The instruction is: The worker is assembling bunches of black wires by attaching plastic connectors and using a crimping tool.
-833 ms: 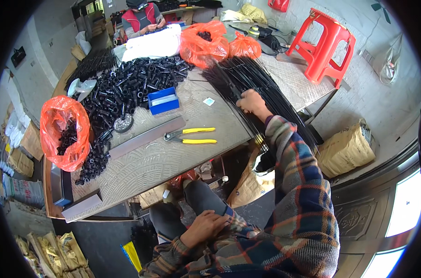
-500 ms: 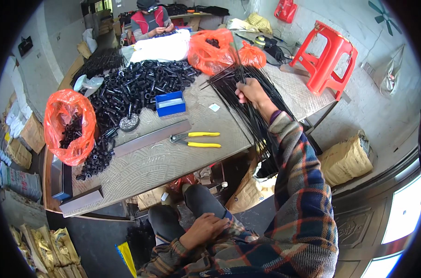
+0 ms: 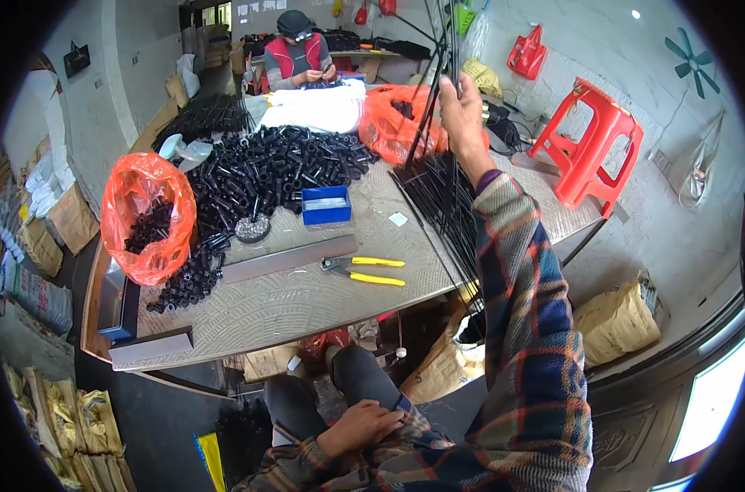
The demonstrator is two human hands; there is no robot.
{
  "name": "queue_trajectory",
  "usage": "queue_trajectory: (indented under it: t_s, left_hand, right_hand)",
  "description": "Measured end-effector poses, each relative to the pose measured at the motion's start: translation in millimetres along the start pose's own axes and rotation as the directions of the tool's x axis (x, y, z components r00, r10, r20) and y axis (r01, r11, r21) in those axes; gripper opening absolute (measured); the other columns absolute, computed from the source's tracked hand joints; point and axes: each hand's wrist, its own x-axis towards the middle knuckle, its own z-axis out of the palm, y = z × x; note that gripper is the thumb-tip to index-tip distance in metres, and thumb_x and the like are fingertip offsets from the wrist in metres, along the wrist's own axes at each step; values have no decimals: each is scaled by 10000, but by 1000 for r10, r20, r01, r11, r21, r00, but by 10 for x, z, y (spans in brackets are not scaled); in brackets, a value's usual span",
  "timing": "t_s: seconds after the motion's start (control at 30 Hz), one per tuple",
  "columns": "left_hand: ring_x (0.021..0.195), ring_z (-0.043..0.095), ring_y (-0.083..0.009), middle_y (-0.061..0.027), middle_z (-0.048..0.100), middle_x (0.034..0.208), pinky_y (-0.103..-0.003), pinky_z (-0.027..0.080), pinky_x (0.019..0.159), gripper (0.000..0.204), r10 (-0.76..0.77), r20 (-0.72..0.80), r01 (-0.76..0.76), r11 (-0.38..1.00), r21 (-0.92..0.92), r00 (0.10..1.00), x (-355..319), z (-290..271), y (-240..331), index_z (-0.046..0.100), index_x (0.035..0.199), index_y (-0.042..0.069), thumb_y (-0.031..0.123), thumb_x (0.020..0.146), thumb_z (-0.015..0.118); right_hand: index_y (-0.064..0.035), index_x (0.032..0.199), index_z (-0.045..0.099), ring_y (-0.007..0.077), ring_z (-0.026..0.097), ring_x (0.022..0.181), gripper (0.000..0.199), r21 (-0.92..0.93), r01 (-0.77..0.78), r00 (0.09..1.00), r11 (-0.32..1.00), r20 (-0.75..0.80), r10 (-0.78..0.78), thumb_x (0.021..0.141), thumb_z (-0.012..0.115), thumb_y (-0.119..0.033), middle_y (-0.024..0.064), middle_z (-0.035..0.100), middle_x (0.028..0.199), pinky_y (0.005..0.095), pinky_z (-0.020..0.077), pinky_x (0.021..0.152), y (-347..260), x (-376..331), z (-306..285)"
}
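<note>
My right hand (image 3: 464,119) is raised over the far right of the table, closed around a few thin black rods (image 3: 448,49) standing nearly upright. Some of them splay out to the left near the top. Below it, a thick bundle of similar black rods (image 3: 442,193) lies along the table's right side, partly hidden by my sleeve. My left hand (image 3: 362,427) rests on my lap, its fingers loosely stretched and holding nothing. On the table in front of me lie pliers with yellow handles (image 3: 378,261), beside a long metal bar (image 3: 290,260).
A heap of black tubular parts (image 3: 266,168) covers the table's left half, next to an orange plastic bag (image 3: 149,261) and a blue box (image 3: 325,215). A red stool (image 3: 590,148) stands at the right. Across the table a person (image 3: 298,57) handles something small.
My right hand has risen from the rod bundle, lifting a few rods upright. My left hand stays on my lap. The whole view has shifted slightly.
</note>
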Motion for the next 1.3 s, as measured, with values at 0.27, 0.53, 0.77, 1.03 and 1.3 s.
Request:
queue_trajectory:
  t_s: [0.27, 0.53, 0.77, 1.03, 1.3]
  left_hand:
    - [685, 576, -254, -78, 580, 708, -344, 489, 694, 241, 68, -164, -61, 997, 48, 984, 65, -121, -34, 592, 1043, 106, 213, 828, 610]
    - [778, 645, -166, -93, 665, 879, -273, 515, 689, 227, -89, -363, -49, 934, -353, 927, 671, -1438, 307, 611, 1057, 26, 125, 853, 607]
    - [981, 537, -110, -54, 574, 1059, -265, 438, 842, 424, -650, -602, -212, 578, -788, 464, 1263, -2344, -201, 527, 1131, 14, 302, 839, 636]
    - [1129, 522, -281, -229, 506, 1224, -380, 442, 938, 333, -596, -537, -411, 347, -843, 597, 778, -2444, -413, 464, 1183, -66, 95, 895, 505]
    - [1246, 406, -284, -225, 436, 1303, -396, 339, 1035, 416, -520, -416, -362, 208, -909, 746, 594, -2443, -242, 397, 1270, -59, 69, 887, 498]
  right_hand:
    - [28, 1074, 468, 268, 553, 678, 221, -184, 8, 1000, 983, 1, -8, 915, 461, -126, 147, 547, 742, 342, 449, 639, 675, -1022, 208]
    - [12, 974, 530, 114, 505, 611, 136, -237, 61, 908, 969, 417, 45, 882, 509, -84, 76, 531, 706, 254, 403, 557, -396, -717, 410]
    - [3, 996, 504, 391, 596, 701, 212, -184, 175, 793, 967, 609, -28, 808, 575, -63, 218, 590, 711, 425, 458, 602, -1157, -1428, 768]
    - [-36, 1134, 444, 105, 488, 456, 294, 64, -837, 301, 543, 883, 359, 870, 565, -88, 29, 517, 648, 235, 380, 397, -1160, -2409, 571]
    - [-16, 1025, 492, 79, 526, 464, 249, 311, -802, 536, 510, 752, 384, 943, 463, -249, 73, 599, 695, 185, 425, 432, -1298, -2476, 828]
